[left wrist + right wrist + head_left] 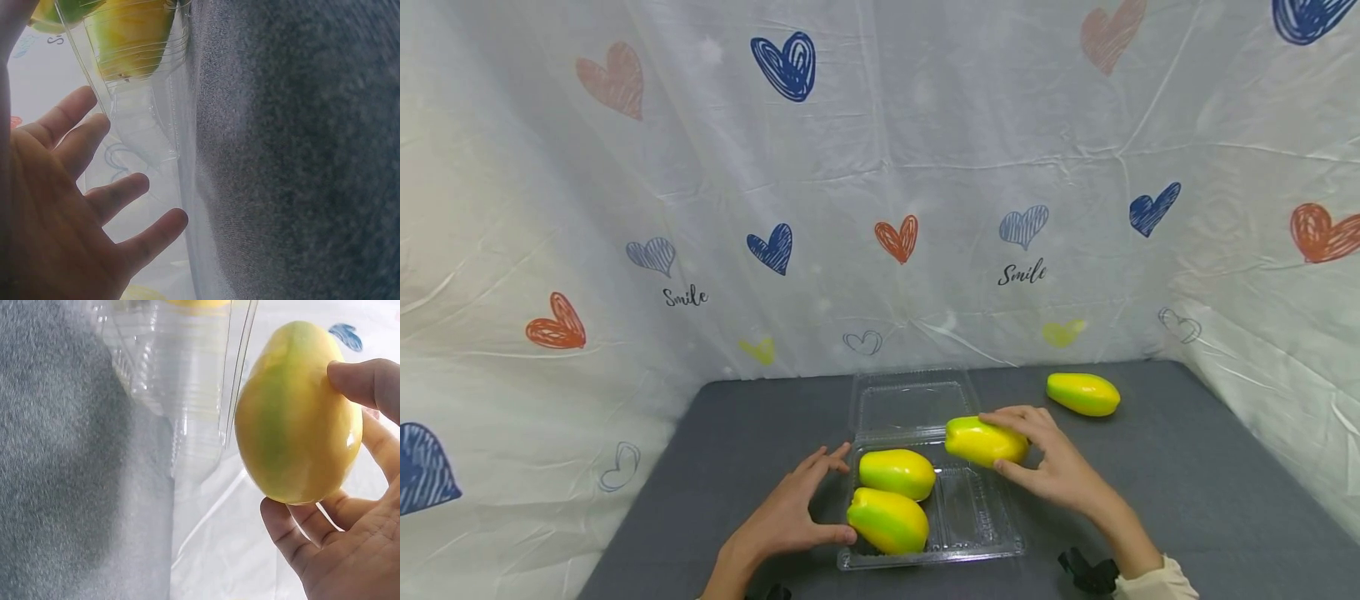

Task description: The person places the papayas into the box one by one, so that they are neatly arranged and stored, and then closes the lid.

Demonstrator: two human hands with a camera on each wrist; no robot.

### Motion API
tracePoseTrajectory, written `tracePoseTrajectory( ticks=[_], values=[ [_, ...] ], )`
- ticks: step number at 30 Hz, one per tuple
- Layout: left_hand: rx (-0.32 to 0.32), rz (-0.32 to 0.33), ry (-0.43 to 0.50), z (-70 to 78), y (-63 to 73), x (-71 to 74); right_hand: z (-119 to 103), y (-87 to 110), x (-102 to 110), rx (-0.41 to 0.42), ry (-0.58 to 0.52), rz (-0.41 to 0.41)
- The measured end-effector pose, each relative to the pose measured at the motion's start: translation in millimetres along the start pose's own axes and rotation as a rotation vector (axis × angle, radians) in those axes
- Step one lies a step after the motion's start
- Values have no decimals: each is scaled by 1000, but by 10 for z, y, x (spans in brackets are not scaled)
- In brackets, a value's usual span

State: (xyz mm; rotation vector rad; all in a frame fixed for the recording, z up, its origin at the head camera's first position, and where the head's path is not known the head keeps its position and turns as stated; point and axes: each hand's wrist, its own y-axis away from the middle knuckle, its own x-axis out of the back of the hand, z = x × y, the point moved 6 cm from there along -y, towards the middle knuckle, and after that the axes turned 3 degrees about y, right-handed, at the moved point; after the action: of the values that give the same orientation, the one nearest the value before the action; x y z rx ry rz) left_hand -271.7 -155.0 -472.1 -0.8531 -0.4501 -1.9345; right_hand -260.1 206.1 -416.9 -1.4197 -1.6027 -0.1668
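A: Surface and room?
B: Dark grey bench (760,433), backed by creased white curtain (850,142) printed with hearts and "Smile". Set toward the front: clear plastic clamshell (958,504), lid (917,400) laid open toward curtain.

A: Hidden, cut off?
B: Rear papaya (897,472) slightly overlapped by front papaya (889,522), both in clamshell's left half. In left wrist view, fruit cut by top edge, seen through plastic. In right wrist view, just a yellow sliver at top. Cream sleeve (1156,582) cut by bottom of head view; black object (1088,573) beside right wrist, hard to identify.

A: Hands?
B: Right hand (1060,467): grasping held papaya (981,442) between thumb and fingers, over clamshell's rear right part. Left hand (793,508): released, fingers spread at left rim, contact unclear.

A: Else around, in the way?
B: Far papaya (1084,395) at bench's back right, well apart from clamshell. Across part of hinge in head view: held papaya.
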Motion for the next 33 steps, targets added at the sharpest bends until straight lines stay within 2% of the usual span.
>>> tracePoseTrajectory(
  ticks=[33],
  values=[
    [12,4,-3,1,-9,6,-181,-6,-164,48,-99,-30]
  ],
)
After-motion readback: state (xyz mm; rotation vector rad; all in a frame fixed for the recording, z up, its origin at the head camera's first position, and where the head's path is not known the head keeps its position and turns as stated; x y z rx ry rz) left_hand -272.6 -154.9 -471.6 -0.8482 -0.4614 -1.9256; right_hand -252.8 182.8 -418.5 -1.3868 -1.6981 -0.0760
